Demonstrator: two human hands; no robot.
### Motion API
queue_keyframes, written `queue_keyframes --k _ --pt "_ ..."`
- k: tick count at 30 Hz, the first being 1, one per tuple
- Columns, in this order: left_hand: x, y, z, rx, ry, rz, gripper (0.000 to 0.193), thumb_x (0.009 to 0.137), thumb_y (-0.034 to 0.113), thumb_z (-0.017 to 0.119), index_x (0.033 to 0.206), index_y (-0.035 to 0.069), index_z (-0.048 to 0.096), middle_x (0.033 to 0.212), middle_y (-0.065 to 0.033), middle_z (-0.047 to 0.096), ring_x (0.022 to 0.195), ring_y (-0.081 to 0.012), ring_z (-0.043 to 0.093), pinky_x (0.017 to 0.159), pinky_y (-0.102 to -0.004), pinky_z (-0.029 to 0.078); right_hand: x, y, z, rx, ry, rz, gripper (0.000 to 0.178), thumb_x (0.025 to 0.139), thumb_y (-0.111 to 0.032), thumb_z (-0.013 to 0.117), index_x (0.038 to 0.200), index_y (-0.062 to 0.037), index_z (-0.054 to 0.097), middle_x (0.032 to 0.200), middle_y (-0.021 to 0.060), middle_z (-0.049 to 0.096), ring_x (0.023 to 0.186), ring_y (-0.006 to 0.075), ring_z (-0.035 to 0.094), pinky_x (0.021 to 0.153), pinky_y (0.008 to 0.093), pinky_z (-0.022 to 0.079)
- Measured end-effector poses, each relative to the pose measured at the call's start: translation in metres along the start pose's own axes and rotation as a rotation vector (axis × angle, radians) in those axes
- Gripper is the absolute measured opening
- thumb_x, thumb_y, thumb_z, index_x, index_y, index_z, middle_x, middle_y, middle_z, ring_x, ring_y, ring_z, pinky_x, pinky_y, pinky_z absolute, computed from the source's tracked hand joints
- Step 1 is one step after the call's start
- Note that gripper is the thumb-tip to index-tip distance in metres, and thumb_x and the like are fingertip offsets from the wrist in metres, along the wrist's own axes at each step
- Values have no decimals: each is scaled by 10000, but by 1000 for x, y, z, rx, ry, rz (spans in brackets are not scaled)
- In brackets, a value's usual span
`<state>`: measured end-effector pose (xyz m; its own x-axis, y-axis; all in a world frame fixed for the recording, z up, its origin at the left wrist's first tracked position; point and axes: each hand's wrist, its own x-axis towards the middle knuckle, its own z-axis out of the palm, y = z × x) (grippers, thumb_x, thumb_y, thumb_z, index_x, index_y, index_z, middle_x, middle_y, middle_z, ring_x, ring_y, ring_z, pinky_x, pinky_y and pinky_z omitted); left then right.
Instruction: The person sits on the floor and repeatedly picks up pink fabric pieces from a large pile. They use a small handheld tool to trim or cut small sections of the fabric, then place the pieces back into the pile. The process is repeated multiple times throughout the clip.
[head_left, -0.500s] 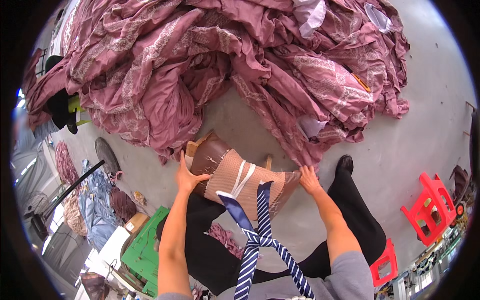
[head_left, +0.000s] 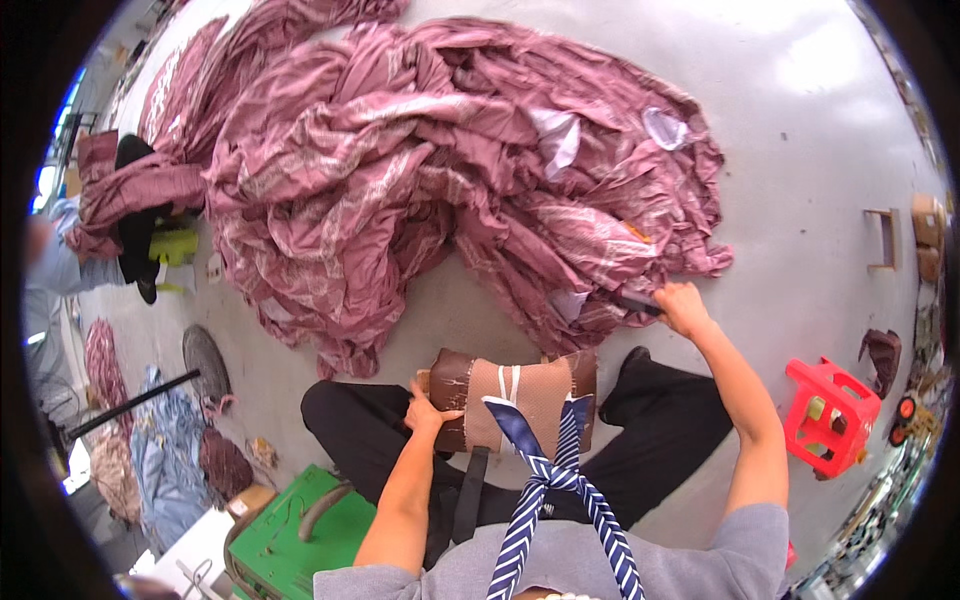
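Between my knees stands a low padded stool (head_left: 484,388) with cracked brown covering at its ends and a tan mesh wrap tied with white cords. My left hand (head_left: 425,412) grips its left end, thumb over the top. Out to the right, my right hand (head_left: 685,308) is closed on a dark elongated object (head_left: 636,303) at the edge of a large heap of dusty-pink patterned fabric (head_left: 340,190); its kind is not clear. An orange tool (head_left: 637,232) lies on the heap above that hand. White fabric pieces (head_left: 558,140) show among the folds.
At right stands a red plastic stool (head_left: 832,415). A green machine (head_left: 305,530) is at lower left, near blue cloth (head_left: 165,440). Another person (head_left: 45,290) sits at the far left, with pink fabric across them. A blue-white striped band (head_left: 560,475) hangs before my chest.
My right hand has left the padded stool and moved up and right, now holding the dark object. The stool now sits straighter between my knees. The view has shifted.
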<state>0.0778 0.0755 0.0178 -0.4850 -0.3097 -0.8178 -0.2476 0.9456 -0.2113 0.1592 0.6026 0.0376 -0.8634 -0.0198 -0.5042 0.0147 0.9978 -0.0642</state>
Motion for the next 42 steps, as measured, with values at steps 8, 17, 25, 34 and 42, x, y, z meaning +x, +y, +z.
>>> queue_keyframes --k 8,17,25,34,42 --pt "62 103 39 1010 358 968 597 730 342 738 1257 216 489 1138 -111 613 1009 -354 630 726 -678 472 -59 -12 -145 255 1024 432 371 707 -325 760 864 -60 551 827 131 568 777 341 590 643 415 452" --pt "121 116 9 1062 423 1544 457 884 256 498 1316 401 459 789 -61 649 634 -295 672 518 -413 524 -134 -51 -19 1443 1638 800 383 761 -251 802 977 25 648 900 73 694 798 106 630 713 270 518" --pt "85 142 -2 1295 148 1286 559 941 294 446 1438 432 229 1079 -107 649 935 -294 676 730 -430 528 -198 -70 81 2012 1877 995 418 781 -243 777 1045 32 606 945 86 668 811 155 651 743 290 543" --pt "97 151 -4 1406 177 1123 553 912 465 450 1434 381 286 1131 -146 637 938 -345 672 732 -494 542 -217 -119 196 2201 1780 1286 496 831 -379 723 1086 32 612 1011 106 665 863 182 653 761 317 546" --pt "95 146 1 1598 264 991 480 955 375 372 1431 346 316 1182 -177 620 947 -415 656 714 -683 478 -207 -109 300 2060 1531 1526 554 877 -514 611 959 33 637 881 77 664 843 180 641 693 347 500"
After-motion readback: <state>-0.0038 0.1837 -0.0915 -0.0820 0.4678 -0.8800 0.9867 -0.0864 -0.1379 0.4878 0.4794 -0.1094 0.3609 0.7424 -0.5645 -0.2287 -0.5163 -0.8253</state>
